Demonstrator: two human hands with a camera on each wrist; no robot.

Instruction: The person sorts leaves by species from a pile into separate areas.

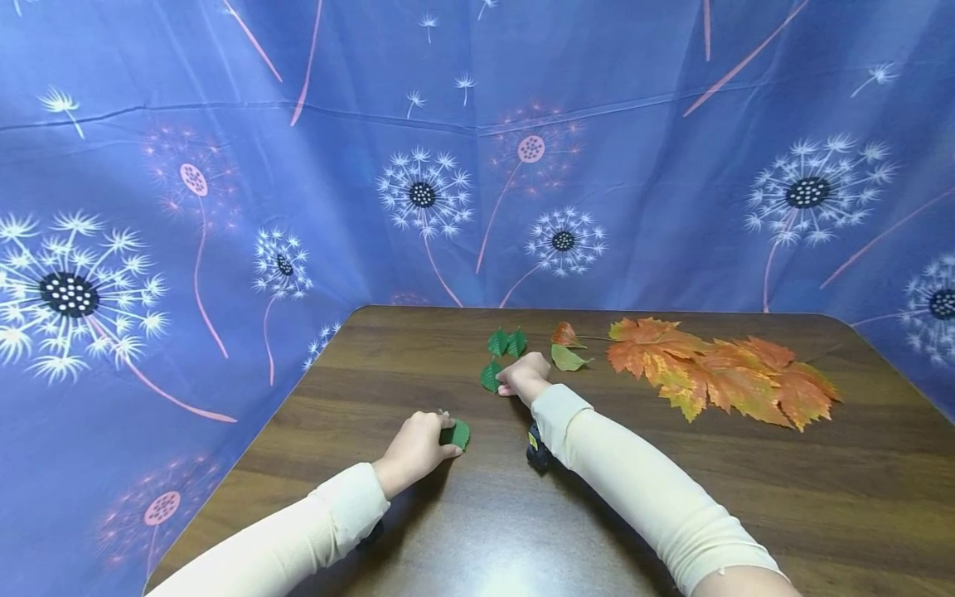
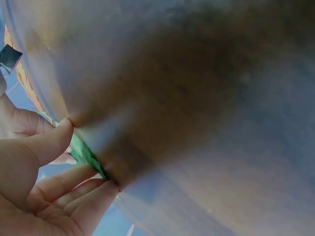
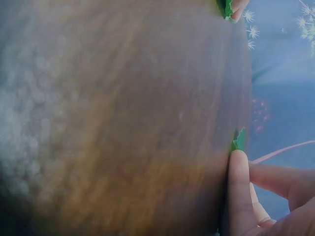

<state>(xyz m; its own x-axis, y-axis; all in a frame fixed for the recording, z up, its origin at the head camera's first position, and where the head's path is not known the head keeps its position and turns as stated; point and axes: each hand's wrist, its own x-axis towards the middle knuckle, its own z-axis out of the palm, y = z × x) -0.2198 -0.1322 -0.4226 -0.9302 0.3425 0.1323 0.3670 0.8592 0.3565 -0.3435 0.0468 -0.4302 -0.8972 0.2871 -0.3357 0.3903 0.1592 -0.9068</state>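
My left hand is low over the wooden table and grips a green leaf by its left side, thumb toward me. The left wrist view shows the green leaf between the thumb and the fingers. Farther back, my right hand pinches at the right edge of another green leaf lying on the table. Its toothed tip shows past the fingertips in the right wrist view. Two more green leaves, a left one and a right one, lie side by side just behind.
Right of the right hand lie a yellow-green leaf and a small orange-red leaf. A spread of orange and yellow maple leaves covers the back right of the table. A blue dandelion-print cloth hangs behind.
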